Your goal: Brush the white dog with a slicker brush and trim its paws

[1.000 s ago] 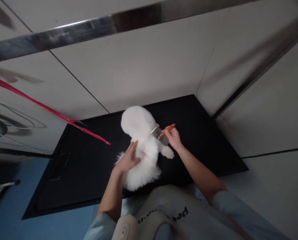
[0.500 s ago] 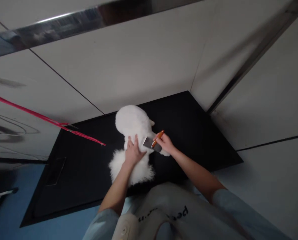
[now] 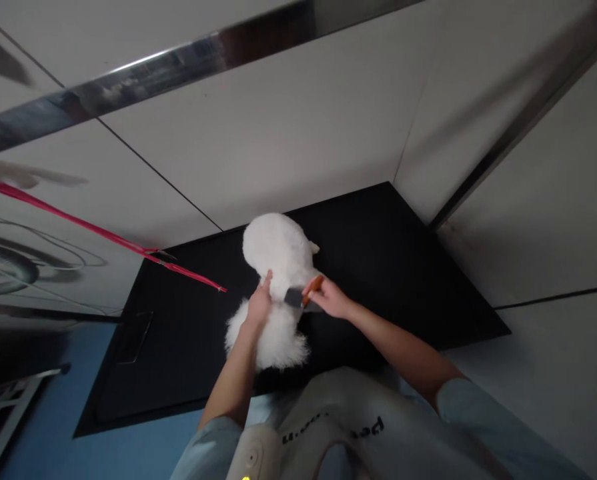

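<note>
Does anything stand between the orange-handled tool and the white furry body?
Nothing visible does: the orange-handled tool, in the right hand, appears to touch the white furry body. The left hand lies on the body, left of the tool; the red strap is farther left.

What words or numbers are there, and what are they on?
Apron: dark letters; one looks like "p", but folds and blur hide the whole words.
White gadget: a small mark, too tiny to read.
Brush: no readable text.
</note>
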{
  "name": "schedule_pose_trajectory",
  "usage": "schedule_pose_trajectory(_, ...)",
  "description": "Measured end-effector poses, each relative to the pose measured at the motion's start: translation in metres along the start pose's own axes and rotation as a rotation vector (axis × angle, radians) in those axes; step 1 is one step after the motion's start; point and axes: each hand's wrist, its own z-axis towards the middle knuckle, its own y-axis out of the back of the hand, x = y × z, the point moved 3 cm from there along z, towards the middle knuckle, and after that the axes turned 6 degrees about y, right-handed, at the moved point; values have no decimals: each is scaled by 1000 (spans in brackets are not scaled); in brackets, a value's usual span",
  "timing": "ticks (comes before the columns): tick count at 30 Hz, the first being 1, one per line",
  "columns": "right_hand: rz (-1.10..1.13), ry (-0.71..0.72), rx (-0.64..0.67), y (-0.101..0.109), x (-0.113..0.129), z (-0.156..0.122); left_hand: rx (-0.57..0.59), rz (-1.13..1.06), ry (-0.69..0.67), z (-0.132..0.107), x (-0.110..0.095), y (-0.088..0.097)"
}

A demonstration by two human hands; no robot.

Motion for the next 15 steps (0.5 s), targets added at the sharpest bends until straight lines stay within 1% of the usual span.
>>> schedule_pose_trajectory(1,14,-21,43,-3,0,0,-3,-20,-10,0,1,2)
schedule_pose_trajectory(2,21,-32,-2,-4,0,0,-5,-37,-16,0,1,4)
schedule_pose_trajectory(4,8,-11,-235,0,3,-1,8,-62,-12,0,2,7)
schedule_pose_trajectory(5,-4,7,-293,0,5,-1,20,-67,-4,1,2,9)
schedule_pose_trajectory(6,-9,17,-265,-2,7,-2,32,-69,2,1,2,10)
schedule_pose_trajectory(9,15,-34,72,-18,8,-1,48,-75,-15,3,4,12)
schedule_pose_trajectory(10,30,-62,97,-19,7,1,46,-77,-34,4,5,12)
schedule_pose_trajectory(11,39,-75,31,-18,7,3,39,-81,-55,5,8,12)
schedule_pose_trajectory(13,30,-43,-241,-10,8,7,29,-91,-90,7,13,11)
schedule_pose_trajectory(14,19,-18,-322,-8,9,7,25,-101,-101,9,16,10)
schedule_pose_trajectory(15,10,2,-309,-10,10,7,16,-114,-107,11,20,9)
